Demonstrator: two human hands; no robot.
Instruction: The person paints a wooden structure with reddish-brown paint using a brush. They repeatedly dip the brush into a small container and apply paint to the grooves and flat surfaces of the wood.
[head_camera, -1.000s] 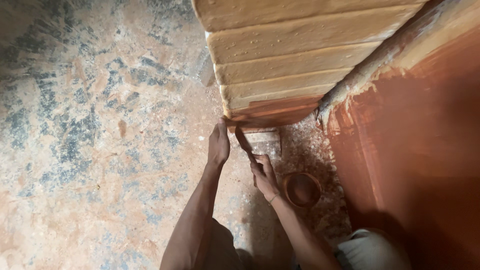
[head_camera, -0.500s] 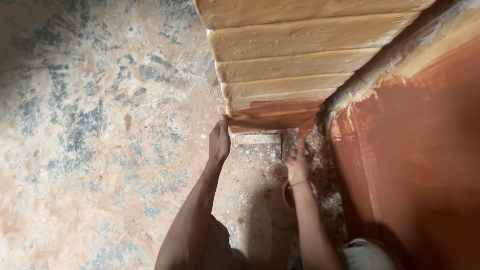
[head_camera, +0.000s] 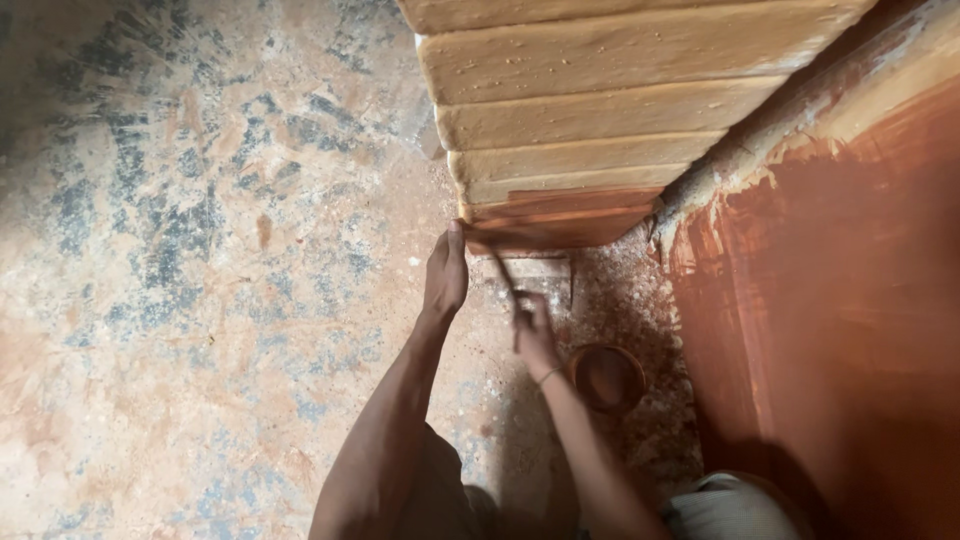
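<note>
Beneath the stacked wooden boards (head_camera: 590, 120), left hand (head_camera: 446, 275) pressed flat, fingers extended, against the stained edge; right hand (head_camera: 533, 335) gripped a brush (head_camera: 500, 268) near the bowl (head_camera: 606, 378)

left hand (head_camera: 446, 272) braces the half-stained brown wooden stepped panel (head_camera: 560, 215); right hand (head_camera: 533, 330) holds a thin brush (head_camera: 500, 268) beside a small round stain bowl (head_camera: 606, 378).

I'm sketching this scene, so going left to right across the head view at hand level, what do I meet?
Mottled floor → left hand → right hand holding a thin brush → small round bowl of brown paint → brown-painted panel.
</note>
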